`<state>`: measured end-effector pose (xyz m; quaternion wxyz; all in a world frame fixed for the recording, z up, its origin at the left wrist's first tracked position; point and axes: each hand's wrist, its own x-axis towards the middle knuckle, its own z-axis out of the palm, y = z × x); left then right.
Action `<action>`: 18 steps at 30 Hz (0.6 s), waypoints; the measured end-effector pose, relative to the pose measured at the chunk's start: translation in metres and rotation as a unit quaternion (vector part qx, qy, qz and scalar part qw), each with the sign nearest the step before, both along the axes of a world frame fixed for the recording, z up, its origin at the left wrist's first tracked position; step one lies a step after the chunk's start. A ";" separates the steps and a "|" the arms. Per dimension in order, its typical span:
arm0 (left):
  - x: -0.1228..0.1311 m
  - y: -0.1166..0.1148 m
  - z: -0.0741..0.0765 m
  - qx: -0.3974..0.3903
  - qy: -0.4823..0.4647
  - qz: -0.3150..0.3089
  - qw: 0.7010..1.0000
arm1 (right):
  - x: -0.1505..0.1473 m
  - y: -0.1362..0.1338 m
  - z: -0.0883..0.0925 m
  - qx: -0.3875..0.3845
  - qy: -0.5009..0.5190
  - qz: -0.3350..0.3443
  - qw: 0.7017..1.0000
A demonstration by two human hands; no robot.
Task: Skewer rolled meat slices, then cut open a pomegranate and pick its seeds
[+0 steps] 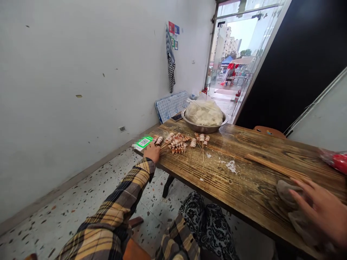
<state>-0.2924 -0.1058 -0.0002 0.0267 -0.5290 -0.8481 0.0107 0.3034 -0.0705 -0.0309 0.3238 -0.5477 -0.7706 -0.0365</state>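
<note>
My left hand [152, 151] reaches far out to the table's left end, fingers curled around the stick ends of a pile of meat skewers [176, 141]. My right hand [321, 209] lies open, fingers spread, on a grey-brown cloth [287, 191] at the table's near right. Between the hands lies a bundle of bare bamboo sticks [273, 167]. The wooden table [238, 180] carries white crumbs [231, 166] near its middle.
A metal bowl [204, 127] holding a white plastic bag stands at the far end. A green QR-code card [143, 142] lies at the left corner, a red bag [337, 160] at the right edge. A wooden stool [268, 131] stands behind; glass door beyond.
</note>
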 end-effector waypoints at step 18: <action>0.004 -0.007 0.006 0.001 -0.003 -0.028 1.000 | -0.351 0.083 0.023 -0.254 -0.122 0.057 0.958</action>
